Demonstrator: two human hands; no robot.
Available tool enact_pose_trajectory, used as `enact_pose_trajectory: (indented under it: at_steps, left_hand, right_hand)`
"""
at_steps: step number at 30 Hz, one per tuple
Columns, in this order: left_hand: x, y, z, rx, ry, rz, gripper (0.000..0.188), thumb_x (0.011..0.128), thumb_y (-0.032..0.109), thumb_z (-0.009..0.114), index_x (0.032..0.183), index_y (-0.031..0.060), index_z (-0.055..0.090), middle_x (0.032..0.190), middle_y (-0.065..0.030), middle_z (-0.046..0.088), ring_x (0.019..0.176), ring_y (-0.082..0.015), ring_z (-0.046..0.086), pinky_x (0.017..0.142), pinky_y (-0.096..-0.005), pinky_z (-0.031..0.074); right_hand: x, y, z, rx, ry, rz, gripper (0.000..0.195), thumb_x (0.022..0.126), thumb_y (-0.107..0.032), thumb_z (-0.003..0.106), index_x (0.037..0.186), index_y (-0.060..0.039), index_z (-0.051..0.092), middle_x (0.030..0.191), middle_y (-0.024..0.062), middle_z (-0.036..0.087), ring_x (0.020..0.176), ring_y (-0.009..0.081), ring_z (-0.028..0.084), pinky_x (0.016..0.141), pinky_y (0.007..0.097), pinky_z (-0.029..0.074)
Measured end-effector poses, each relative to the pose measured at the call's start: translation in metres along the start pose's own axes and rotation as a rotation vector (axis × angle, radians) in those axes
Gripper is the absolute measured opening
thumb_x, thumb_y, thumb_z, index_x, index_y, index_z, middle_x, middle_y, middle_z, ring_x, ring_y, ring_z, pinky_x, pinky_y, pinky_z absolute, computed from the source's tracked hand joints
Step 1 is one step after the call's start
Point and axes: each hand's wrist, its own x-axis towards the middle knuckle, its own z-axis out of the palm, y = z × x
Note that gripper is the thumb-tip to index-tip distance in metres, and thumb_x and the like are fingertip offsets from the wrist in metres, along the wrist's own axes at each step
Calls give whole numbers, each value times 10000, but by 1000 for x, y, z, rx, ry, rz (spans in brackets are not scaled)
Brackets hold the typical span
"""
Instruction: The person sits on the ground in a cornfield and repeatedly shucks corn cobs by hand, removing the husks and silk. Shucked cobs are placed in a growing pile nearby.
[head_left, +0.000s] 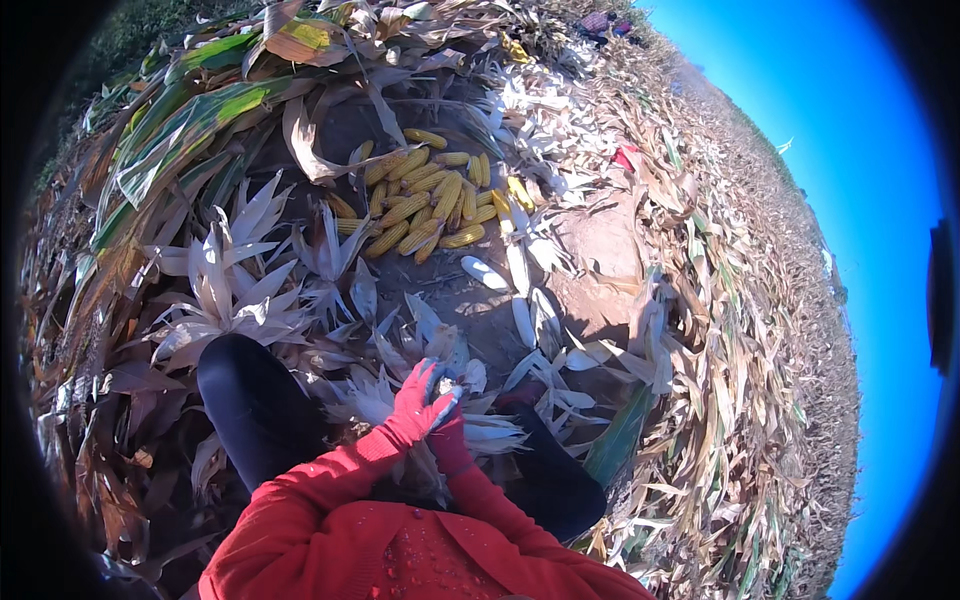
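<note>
Both my hands wear red gloves with grey palms and meet in front of me, between my bent knees. My left hand is closed around a pale, husk-covered ear of corn, its thumb and fingers curled over it. Close against it, my right hand grips the same ear from below; its fingers are partly hidden by the left hand. Dry, peeled-back husks spread around and beneath both hands. Ahead of them lies a pile of bare yellow corn ears on the soil.
Several pale ears still in husk lie right of the pile. Loose white husks cover the ground farther off. Cut stalks with green and brown leaves heap up at left; more dry stalks line the right. Something red lies among them.
</note>
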Motion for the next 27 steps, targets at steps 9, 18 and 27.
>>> enact_pose_trajectory:
  at_steps: [9,18,27]
  left_hand:
    - [-20,9,-1,-491,-507,-351,930,737,319,801,1456,43,280,1285,-119,550,1156,-198,532,973,-329,424]
    - [-49,-8,19,-619,-556,-602,654,709,215,818,1277,61,534,1177,-54,624,1094,-143,572,952,-323,447]
    - [-109,-30,27,-7,-591,-14,406,758,346,625,1044,59,627,961,-185,668,914,-341,647,753,-463,514]
  right_hand:
    - [37,-36,-55,1138,219,440,328,850,-115,595,1152,-21,509,942,108,561,845,233,578,786,369,501]
    - [41,-62,-68,1204,66,416,380,863,-61,607,1218,-10,480,941,110,566,841,217,609,734,379,536]
    - [43,-86,-47,-184,-839,-208,660,727,-342,760,1260,-42,514,970,174,657,861,312,667,743,387,517]
